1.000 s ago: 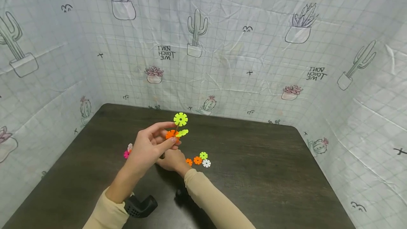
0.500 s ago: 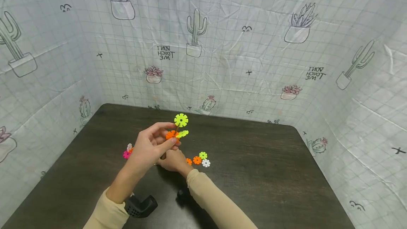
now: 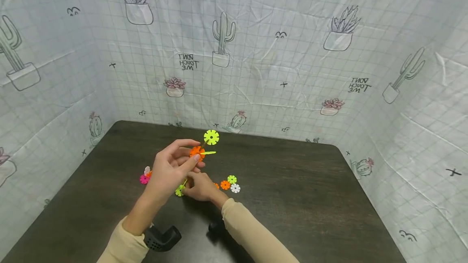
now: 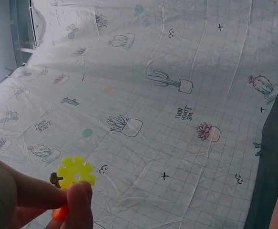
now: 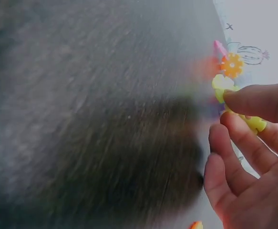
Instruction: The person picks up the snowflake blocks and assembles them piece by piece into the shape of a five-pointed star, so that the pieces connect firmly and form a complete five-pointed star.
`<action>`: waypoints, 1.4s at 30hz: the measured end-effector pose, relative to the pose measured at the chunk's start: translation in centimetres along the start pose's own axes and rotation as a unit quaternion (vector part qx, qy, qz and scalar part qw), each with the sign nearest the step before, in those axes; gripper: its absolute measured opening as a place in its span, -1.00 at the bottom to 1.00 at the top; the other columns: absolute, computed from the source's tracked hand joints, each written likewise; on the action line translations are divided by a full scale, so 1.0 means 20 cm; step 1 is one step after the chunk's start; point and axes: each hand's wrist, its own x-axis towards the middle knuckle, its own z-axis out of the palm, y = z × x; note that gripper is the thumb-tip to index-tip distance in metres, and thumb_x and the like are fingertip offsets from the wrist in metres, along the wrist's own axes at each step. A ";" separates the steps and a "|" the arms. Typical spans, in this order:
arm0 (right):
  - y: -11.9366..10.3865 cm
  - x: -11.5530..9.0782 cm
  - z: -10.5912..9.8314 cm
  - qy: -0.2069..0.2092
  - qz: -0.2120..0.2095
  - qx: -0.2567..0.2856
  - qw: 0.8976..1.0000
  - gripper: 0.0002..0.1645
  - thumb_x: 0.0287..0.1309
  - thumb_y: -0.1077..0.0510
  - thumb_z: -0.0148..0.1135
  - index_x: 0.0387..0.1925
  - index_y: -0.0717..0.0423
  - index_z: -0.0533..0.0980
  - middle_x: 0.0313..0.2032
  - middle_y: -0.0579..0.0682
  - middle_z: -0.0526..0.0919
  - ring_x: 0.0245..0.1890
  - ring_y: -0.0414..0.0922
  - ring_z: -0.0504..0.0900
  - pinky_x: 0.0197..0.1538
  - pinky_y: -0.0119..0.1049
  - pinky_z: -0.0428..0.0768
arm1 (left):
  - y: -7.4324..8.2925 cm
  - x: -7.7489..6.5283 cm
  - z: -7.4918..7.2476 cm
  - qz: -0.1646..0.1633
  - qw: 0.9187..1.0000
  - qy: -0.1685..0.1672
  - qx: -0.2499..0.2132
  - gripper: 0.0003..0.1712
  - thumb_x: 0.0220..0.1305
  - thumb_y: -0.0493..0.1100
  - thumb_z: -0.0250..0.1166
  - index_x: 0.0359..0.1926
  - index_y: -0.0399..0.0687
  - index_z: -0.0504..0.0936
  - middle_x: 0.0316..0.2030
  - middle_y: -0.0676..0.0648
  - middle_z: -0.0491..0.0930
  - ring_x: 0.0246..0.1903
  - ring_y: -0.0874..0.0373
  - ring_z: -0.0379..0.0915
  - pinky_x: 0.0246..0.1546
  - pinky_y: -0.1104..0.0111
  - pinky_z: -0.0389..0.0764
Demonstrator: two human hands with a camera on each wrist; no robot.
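My left hand (image 3: 166,173) pinches an orange notched disc (image 3: 196,152) between thumb and fingers, above the table. Joined to it are a dark brown disc (image 3: 203,145) seen nearly edge-on, an upper yellow-green disc (image 3: 207,138) and another yellow-green disc (image 3: 210,152) lying flat. Lower down, just right of the left wrist, my right hand (image 3: 201,186) pinches yellow-green notched discs: one disc (image 3: 178,191) faces the camera, a second one (image 3: 185,182) shows edge-on. In the right wrist view, the thumb presses a yellow disc (image 5: 221,85); how these pieces join is partly hidden.
Left of the hands lie a pink disc (image 3: 144,179) and a pale disc (image 3: 147,170). Loose on the dark table (image 3: 292,190) right of them are an orange disc (image 3: 225,185), a yellow-green disc (image 3: 232,179) and a white disc (image 3: 235,188). A patterned cloth (image 3: 263,64) encloses the table.
My right hand has shifted slightly right and toward me, bringing its yellow-green discs out from behind the left wrist. The left hand's joined discs have turned a little.
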 end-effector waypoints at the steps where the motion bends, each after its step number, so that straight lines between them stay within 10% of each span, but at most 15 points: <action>1: 0.00 -0.01 0.00 0.001 -0.005 0.003 1.000 -0.83 0.16 0.19 0.42 -0.29 0.01 0.54 -0.54 -0.23 0.52 -0.55 -0.35 0.43 -0.37 -0.50 0.41 | 0.00 0.00 0.00 0.003 1.000 0.001 0.002 -0.63 0.34 -0.41 0.30 0.15 -0.25 0.56 -0.22 -0.18 0.67 -0.35 0.10 0.73 -0.30 0.21 0.78; 13: 0.02 -0.20 -0.21 0.077 -0.030 0.131 0.988 -0.65 0.24 0.28 0.30 0.06 0.12 0.52 -0.31 0.00 0.61 -0.47 -0.28 0.58 -0.37 -0.43 0.55 | -0.02 0.01 0.00 0.035 0.998 -0.013 0.045 -0.65 0.39 -0.42 0.23 0.17 -0.28 0.61 0.05 -0.29 0.66 -0.18 0.14 0.71 -0.11 0.38 0.72; 29: -0.08 -0.67 -0.69 0.293 -0.111 0.205 0.927 -0.48 0.30 0.45 0.16 0.26 0.12 0.48 -0.28 0.11 0.55 -0.43 -0.20 0.60 -0.34 -0.24 0.67 | -0.02 0.01 0.05 0.015 0.998 -0.039 0.055 -0.71 0.40 -0.38 0.22 0.10 -0.22 0.62 -0.12 -0.28 0.65 -0.34 0.10 0.68 -0.18 0.32 0.73; 35: -0.09 -0.76 -0.69 0.297 -0.111 0.203 0.927 -0.46 0.30 0.43 0.22 0.28 0.17 0.44 -0.22 -0.01 0.60 -0.35 -0.21 0.61 -0.33 -0.36 0.58 | -0.03 0.00 0.08 0.008 0.996 -0.042 0.083 -0.69 0.44 -0.31 0.20 0.11 -0.01 0.69 -0.09 -0.08 0.65 -0.48 0.16 0.41 -0.45 0.40 0.47; 42: -0.10 -0.82 -0.67 0.255 -0.118 0.221 0.934 -0.73 0.33 0.43 0.18 0.03 0.32 0.42 -0.14 0.07 0.56 -0.33 -0.21 0.73 -0.35 -0.22 0.71 | -0.04 0.00 0.11 -0.011 0.997 -0.058 0.047 -0.61 0.51 -0.33 0.04 0.19 -0.02 0.65 -0.02 -0.18 0.52 -0.49 0.05 0.53 -0.38 0.37 0.65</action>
